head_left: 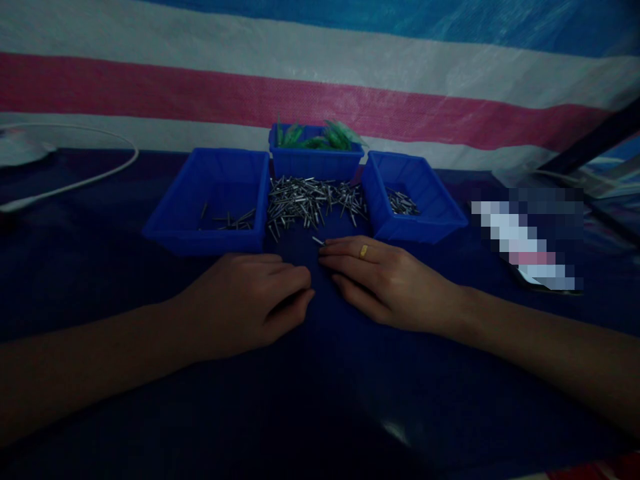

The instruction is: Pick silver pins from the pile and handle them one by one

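A sheet striped in white, pink and blue (200, 40) hangs behind a dark blue tabletop (320, 407). Both forearms come in low from the sides and angle inward, so that the hands face each other near the middle, a narrow gap between them.

The left hand (250, 300) rests back upward, its fingers curled under and its thumb close to the index finger; whether anything is inside that loose curl cannot be told. The right hand (383, 280), a ring (364, 251) on one finger, lies flatter, fingers stretched together toward the left and the thumb apart below them. A single metal pin (317, 240) pokes out at its fingertips; whether it is gripped or merely touched is unclear.

Just beyond the hands lies a heap of metal pins (305, 200), between the left bin (215, 243) and the right bin (443, 193), each with more pins inside.
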Demonstrator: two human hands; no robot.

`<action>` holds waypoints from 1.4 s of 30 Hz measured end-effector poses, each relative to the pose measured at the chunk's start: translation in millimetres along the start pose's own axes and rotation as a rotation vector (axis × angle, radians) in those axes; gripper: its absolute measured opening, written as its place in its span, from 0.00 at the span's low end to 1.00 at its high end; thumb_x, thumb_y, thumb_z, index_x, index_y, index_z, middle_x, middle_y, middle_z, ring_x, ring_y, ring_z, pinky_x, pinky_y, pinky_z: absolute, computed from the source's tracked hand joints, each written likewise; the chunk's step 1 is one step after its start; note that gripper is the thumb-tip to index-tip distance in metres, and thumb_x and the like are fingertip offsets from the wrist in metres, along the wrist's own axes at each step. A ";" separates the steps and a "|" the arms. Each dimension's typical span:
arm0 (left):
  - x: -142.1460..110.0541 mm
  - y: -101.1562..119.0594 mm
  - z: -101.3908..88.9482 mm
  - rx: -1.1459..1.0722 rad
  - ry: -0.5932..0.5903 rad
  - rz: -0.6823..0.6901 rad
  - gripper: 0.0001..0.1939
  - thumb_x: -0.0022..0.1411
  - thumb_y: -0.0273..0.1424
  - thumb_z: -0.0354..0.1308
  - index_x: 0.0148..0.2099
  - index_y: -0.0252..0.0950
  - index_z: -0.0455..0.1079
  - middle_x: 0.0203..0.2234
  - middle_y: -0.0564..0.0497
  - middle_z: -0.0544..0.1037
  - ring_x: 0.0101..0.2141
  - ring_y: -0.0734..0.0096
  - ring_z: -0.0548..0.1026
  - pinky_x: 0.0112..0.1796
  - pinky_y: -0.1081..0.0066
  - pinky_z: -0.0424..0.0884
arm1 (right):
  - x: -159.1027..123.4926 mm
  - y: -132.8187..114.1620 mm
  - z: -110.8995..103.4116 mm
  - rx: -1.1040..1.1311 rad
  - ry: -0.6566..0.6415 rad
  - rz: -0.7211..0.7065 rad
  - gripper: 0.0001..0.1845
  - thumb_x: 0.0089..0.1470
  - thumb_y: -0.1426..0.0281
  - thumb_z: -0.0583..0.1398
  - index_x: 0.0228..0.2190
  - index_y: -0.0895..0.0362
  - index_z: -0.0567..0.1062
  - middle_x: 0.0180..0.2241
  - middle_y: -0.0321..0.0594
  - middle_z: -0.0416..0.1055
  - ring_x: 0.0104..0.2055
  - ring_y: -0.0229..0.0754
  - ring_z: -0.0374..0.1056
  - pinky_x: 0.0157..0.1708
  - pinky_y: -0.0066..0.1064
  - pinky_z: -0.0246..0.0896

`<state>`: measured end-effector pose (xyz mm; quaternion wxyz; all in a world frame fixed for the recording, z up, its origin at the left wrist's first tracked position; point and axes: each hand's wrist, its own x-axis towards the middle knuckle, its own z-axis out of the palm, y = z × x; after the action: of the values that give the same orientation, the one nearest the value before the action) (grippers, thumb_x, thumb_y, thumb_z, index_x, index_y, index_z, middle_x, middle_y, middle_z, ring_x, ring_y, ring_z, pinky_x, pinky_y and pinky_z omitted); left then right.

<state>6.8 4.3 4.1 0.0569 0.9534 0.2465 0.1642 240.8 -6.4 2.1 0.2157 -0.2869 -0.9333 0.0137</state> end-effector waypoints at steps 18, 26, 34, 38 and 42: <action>-1.0 -0.4 3.6 0.075 0.042 -0.055 0.13 0.69 0.34 0.47 0.48 0.36 0.70 0.38 0.49 0.75 0.34 0.70 0.75 0.30 0.73 0.68 | 0.5 -0.2 -1.5 0.063 0.078 -0.383 0.11 0.61 0.77 0.55 0.37 0.69 0.76 0.39 0.52 0.78 0.46 0.44 0.74 0.51 0.34 0.73; 1.6 1.3 1.6 0.099 0.045 -0.058 0.13 0.69 0.30 0.45 0.37 0.36 0.69 0.28 0.52 0.72 0.27 0.73 0.71 0.27 0.73 0.64 | 0.0 -0.1 -3.1 0.031 0.093 -0.288 0.10 0.62 0.75 0.55 0.42 0.64 0.74 0.41 0.49 0.76 0.45 0.42 0.72 0.46 0.34 0.72; 1.8 0.5 2.6 0.071 0.070 -0.024 0.11 0.70 0.30 0.46 0.38 0.35 0.68 0.29 0.52 0.73 0.28 0.71 0.73 0.28 0.72 0.63 | 3.4 2.2 -4.8 0.021 -0.058 -0.068 0.14 0.66 0.70 0.51 0.31 0.61 0.72 0.25 0.38 0.66 0.27 0.36 0.61 0.29 0.27 0.58; 2.5 0.9 1.3 0.062 0.046 -0.030 0.11 0.69 0.31 0.46 0.36 0.35 0.67 0.29 0.52 0.72 0.28 0.71 0.72 0.27 0.72 0.63 | 5.0 1.6 -6.0 0.028 -0.084 -0.087 0.15 0.66 0.71 0.49 0.28 0.59 0.69 0.24 0.36 0.64 0.26 0.36 0.58 0.29 0.27 0.54; 2.3 1.1 0.1 0.070 0.048 -0.019 0.10 0.67 0.30 0.48 0.34 0.35 0.66 0.27 0.53 0.70 0.26 0.73 0.70 0.26 0.72 0.62 | 6.0 1.2 -6.7 0.020 -0.098 -0.091 0.16 0.67 0.71 0.48 0.27 0.58 0.68 0.24 0.36 0.62 0.26 0.36 0.56 0.29 0.28 0.52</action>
<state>9.3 4.5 4.9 0.0193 0.9482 0.2624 0.1779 239.7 -2.8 10.3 0.1728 -0.2408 -0.9547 0.0274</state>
